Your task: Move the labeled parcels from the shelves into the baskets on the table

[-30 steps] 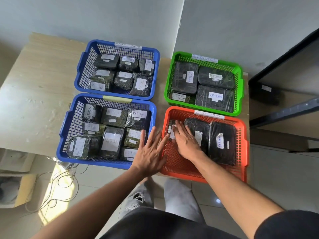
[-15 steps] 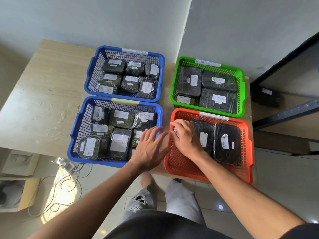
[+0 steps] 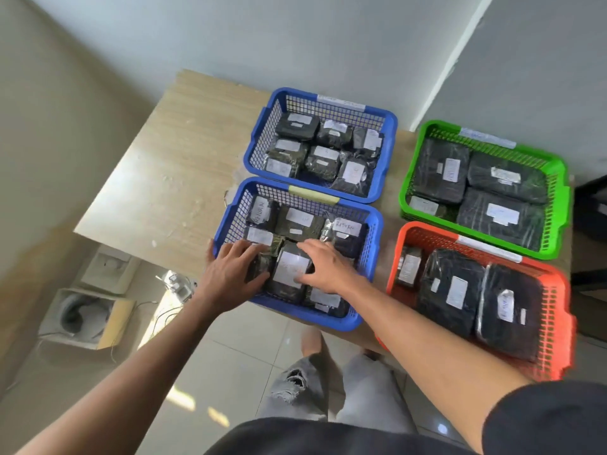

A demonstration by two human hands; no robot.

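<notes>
Both hands have left the orange basket point(image 3: 555, 326) for the near blue basket point(image 3: 368, 244), where left hand point(image 3: 230, 274) and right hand point(image 3: 328, 267), fingers spread, flank a film-wrapped parcel point(image 3: 290, 274), seemingly light, slippery, best gripped by its long sides.

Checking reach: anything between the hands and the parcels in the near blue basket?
Nothing visible. Left hand and right hand already rest on parcels inside the near blue basket, whose top is open.
</notes>
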